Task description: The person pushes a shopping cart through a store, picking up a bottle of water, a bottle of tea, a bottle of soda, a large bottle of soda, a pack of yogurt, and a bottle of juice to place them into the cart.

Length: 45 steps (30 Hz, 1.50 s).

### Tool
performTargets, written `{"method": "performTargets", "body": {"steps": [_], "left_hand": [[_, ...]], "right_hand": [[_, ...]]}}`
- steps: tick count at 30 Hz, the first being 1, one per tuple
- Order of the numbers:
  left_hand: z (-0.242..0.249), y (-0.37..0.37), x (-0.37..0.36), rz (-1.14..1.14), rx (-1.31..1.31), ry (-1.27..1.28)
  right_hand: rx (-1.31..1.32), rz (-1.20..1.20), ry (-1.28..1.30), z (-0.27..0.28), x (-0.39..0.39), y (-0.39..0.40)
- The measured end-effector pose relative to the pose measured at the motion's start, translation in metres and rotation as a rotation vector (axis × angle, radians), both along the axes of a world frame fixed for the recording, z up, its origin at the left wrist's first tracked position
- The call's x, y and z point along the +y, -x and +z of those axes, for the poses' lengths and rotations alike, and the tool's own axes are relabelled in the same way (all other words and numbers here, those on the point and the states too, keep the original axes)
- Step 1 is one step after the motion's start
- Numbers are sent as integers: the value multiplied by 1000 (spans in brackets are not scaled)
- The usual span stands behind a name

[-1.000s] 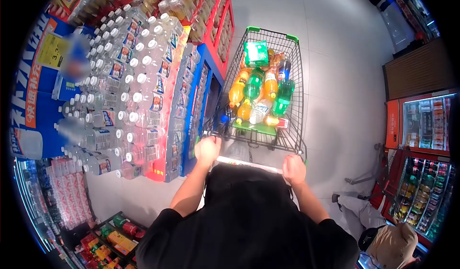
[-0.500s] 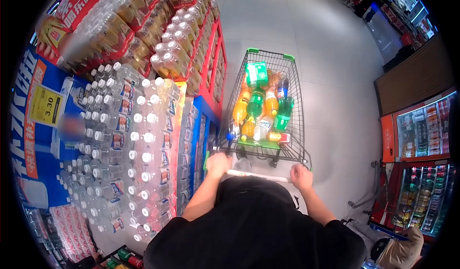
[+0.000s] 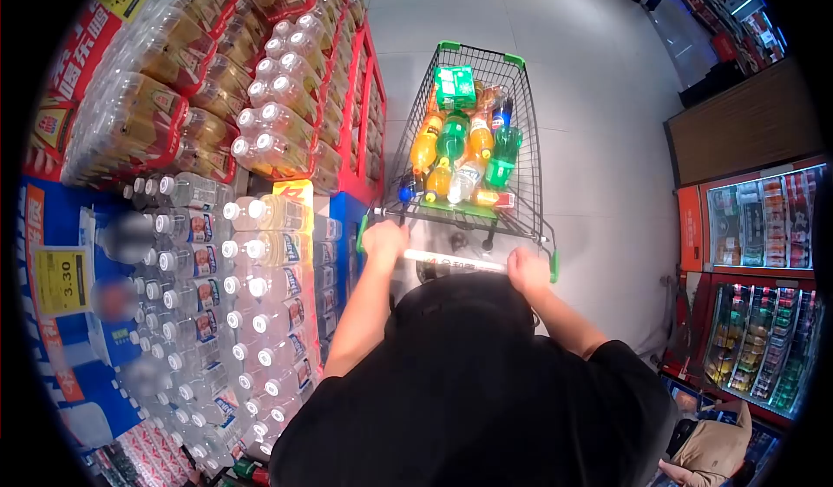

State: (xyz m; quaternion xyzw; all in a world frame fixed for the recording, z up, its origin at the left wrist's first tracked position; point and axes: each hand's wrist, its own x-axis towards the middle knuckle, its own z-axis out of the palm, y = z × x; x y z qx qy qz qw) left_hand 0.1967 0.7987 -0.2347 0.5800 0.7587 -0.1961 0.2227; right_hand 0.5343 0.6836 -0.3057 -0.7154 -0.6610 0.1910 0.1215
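Both my hands are closed around the white handle (image 3: 455, 263) of a black wire shopping cart (image 3: 534, 153) with green corners. My left hand (image 3: 383, 242) grips the handle's left end, and my right hand (image 3: 528, 270) grips it near the right end. Inside the basket lie several drink bottles: an orange soda bottle (image 3: 425, 144), a green bottle (image 3: 452, 137), another green bottle (image 3: 503, 161) and a clear bottle (image 3: 464, 181) among them. A green box-shaped pack (image 3: 455, 86) sits on top toward the cart's far end.
Close on the left stand stacked clear water bottles (image 3: 269, 322) and packs of amber drinks (image 3: 143, 131) in a red rack (image 3: 371, 105). Lit drink coolers (image 3: 764, 339) line the right side. A person in tan clothing (image 3: 711, 452) is at lower right. Grey floor (image 3: 599, 174) stretches ahead.
The bottle displays have slid downward in view as I move forward along the aisle. The cart and my hands appear higher in the picture; both hands keep their hold on the handle.
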Motion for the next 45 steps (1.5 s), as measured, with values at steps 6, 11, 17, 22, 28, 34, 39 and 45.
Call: {"method": "performTargets", "body": {"steps": [6, 11, 17, 22, 28, 34, 39, 45], "left_hand": [[-4, -18, 65, -9, -34, 65], [-10, -47, 122, 42, -17, 146], [-20, -67, 199, 3, 37, 340], [-28, -76, 259, 26, 58, 378], [-17, -104, 317, 101, -29, 47], [-23, -103, 381, 118, -66, -122], [-37, -92, 441, 161, -25, -57], [-34, -82, 516, 134, -18, 40]], "right_hand": [[-39, 45, -110, -13, 68, -25], [-11, 52, -274, -23, 128, -55], [-14, 76, -217, -26, 210, -82], [88, 86, -226, -32, 282, -90], [67, 110, -210, -26, 364, -117], [50, 98, 130, -12, 445, -117], [63, 82, 147, -23, 498, -105], [10, 95, 164, -36, 561, -94]]}}
